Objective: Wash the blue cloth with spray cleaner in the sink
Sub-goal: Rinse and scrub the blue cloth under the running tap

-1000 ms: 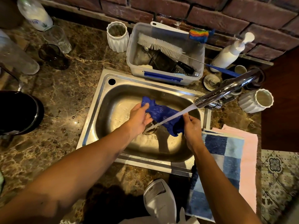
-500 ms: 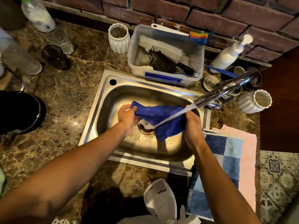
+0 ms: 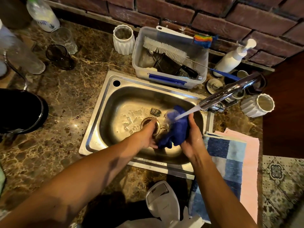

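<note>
— Well, starting big: marble counter (image 3: 69, 102), steel sink (image 3: 105, 102) set in it, tap (image 3: 228, 92) running from the right.
— And the arms?
— Both reaching in from the near edge, forearms bare, angled toward the basin's right half.
— Left hand (image 3: 146, 135)?
— Low over the drain (image 3: 150, 124), fingers curled round the cloth's lower end.
— Right hand (image 3: 192, 137)?
— Thumb side up, palm turned inward, fingers wrapped round the bunched cloth (image 3: 176, 129).
— Cloth itself?
— Blue, wadded, held between both hands above the sink floor, top end right under the water stream (image 3: 187, 113).
— Anything smaller?
— White sprayer (image 3: 162, 204) at the near edge; small dark scrap (image 3: 155, 111) lying beyond the drain.
</note>
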